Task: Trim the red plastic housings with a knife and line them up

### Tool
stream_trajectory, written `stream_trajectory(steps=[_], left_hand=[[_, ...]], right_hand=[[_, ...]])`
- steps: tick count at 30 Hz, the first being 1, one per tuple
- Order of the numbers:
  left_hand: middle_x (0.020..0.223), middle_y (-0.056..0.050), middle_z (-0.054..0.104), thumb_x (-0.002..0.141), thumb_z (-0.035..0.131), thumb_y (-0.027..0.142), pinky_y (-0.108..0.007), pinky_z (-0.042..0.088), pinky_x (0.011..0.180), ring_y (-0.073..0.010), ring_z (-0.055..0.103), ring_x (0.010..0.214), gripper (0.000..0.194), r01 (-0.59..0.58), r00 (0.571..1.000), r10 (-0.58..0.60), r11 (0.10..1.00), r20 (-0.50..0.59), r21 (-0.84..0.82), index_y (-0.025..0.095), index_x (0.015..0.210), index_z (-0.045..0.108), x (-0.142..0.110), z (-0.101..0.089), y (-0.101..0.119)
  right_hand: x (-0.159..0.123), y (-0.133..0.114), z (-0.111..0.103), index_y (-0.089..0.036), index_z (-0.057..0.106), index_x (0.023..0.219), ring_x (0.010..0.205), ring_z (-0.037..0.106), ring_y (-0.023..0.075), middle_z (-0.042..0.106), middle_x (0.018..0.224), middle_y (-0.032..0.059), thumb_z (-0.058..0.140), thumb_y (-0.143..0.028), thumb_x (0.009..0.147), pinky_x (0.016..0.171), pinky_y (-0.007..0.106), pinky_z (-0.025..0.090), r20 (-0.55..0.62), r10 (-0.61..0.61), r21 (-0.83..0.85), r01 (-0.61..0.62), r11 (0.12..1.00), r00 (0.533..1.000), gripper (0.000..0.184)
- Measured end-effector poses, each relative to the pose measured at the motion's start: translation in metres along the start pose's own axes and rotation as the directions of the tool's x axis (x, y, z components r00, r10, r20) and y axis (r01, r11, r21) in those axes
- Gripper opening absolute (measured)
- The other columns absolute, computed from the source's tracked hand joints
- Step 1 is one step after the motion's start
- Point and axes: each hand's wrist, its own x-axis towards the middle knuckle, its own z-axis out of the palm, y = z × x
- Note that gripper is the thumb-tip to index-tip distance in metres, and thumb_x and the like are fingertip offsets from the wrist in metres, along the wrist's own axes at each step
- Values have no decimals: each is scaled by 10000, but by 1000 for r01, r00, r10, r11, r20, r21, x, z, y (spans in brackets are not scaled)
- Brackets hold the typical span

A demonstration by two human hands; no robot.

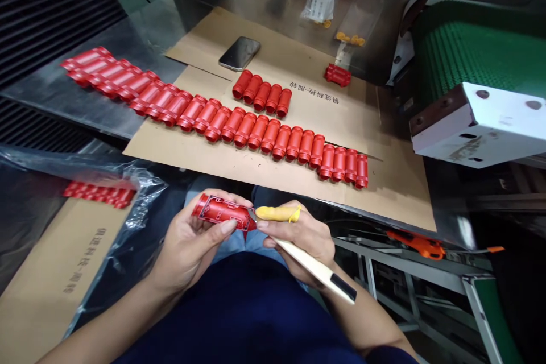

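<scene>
— Cardboard sheet [273, 165] beyond the fingers, rows of red plastic tubes [256, 133] on it. And closer?
— Red moulded part [224, 211], gripped inside the curled fingers of the left hand [187, 244]; right hand [302, 236] closed around a pale-handled knife [307, 259], blade at the part's end (yellow cot [277, 214] on the forefinger).

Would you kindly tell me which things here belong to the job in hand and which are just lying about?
Job in hand: left hand, red moulded plastic part, right hand, pale-handled knife, yellow finger cot, rows of red parts.
Lying about: smartphone, orange tool, green conveyor belt.
</scene>
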Motion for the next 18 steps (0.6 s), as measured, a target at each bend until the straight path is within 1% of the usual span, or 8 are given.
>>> stream_trajectory(steps=[3,6,9,12,18], left_hand=[[1149,-93,884,919,965,199,-272,697,954,-224,853,1066,246,-2,1000,2,1000,5,8,240,1138,862,-1,0,1],[1151,-95,882,911,970,195,-294,699,974,-232,851,1073,263,3,1000,-3,1000,5,8,238,1145,859,-1,0,1],[1165,-90,879,919,961,196,-295,690,1003,-232,846,1096,259,8,1000,-8,1000,15,7,244,1152,858,-1,-2,0],[1169,-88,880,933,946,182,-271,683,999,-220,845,1091,240,12,1000,-12,1000,19,-2,245,1147,859,-1,-3,0],[1149,-85,881,918,943,140,-180,671,836,-184,843,1000,230,32,999,-32,996,0,-78,225,1114,857,-2,-1,3]], right_hand=[[1,1,1,-265,813,1424,1083,859,253,887,1233,113,761,-220,1123,912,418,747,22,-4,28,3,1000,1000,309],[0,1,1,-267,808,1440,1089,854,254,885,1243,115,769,-208,1115,927,424,741,31,0,49,-1,999,1000,332],[-1,1,2,-286,818,1423,1067,855,253,890,1209,102,764,-238,1122,898,414,743,18,15,30,-16,999,1000,309],[-1,-1,3,-280,826,1406,1051,858,245,893,1202,95,771,-224,1117,900,402,742,6,27,24,-27,999,1000,299],[1,-9,1,-241,834,1376,1038,848,236,882,1213,114,760,-207,1121,909,397,733,-6,61,36,-60,998,998,267]])
